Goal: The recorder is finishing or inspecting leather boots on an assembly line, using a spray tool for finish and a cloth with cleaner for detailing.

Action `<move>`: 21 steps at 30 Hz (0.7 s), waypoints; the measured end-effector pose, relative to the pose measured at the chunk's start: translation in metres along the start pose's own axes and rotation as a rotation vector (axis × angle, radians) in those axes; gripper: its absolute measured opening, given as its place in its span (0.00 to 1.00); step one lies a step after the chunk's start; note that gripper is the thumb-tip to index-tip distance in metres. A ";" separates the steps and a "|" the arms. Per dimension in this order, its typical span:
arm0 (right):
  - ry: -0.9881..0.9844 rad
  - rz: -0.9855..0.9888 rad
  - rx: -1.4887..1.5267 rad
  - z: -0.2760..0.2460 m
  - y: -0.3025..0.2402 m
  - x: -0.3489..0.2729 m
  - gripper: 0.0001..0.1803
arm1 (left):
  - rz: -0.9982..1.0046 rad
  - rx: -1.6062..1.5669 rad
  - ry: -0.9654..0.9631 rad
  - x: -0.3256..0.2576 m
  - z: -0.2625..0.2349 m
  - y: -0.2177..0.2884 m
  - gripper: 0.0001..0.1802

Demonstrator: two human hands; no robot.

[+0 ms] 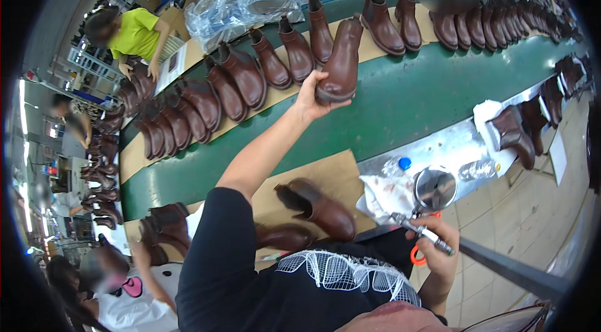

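Note:
At the end of my outstretched left arm, my left hand grips a dark brown ankle boot by its toe and sole, with the shaft pointing up and away. It is held over the green conveyor belt. Low on the right, my right hand is closed around a metal spray gun with a round metal cup. Orange scissor handles show beside that hand. A crumpled white cloth lies by the cup. Nearer me, a brown boot rests on a cardboard sheet.
Brown boots stand in a long row along the belt's far side. More boots are on the metal ledge at right, near a clear bottle. A person in yellow-green and another in white work at the left.

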State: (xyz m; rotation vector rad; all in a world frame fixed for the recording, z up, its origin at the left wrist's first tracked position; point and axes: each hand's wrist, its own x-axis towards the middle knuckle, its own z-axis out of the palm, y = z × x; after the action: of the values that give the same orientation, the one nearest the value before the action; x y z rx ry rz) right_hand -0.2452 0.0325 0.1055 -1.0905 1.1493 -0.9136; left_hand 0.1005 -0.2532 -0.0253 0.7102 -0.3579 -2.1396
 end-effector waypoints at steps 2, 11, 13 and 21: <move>-0.015 -0.038 -0.076 -0.006 0.005 0.006 0.26 | 0.153 -0.060 0.016 0.068 -0.013 0.011 0.34; 0.051 0.034 -0.026 0.002 0.013 0.038 0.23 | 0.159 0.341 0.684 0.212 -0.088 -0.018 0.51; 0.054 0.055 -0.041 0.000 0.012 0.040 0.24 | 0.090 0.521 0.634 0.198 -0.094 -0.006 0.56; 0.008 0.078 -0.054 0.007 0.008 0.052 0.25 | 0.271 -0.040 0.795 0.193 -0.120 0.052 0.53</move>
State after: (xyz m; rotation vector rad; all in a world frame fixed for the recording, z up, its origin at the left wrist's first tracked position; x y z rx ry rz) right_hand -0.2287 -0.0144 0.0862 -1.0788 1.2213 -0.8311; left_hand 0.1098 -0.4379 -0.1661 1.3244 0.0233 -1.4582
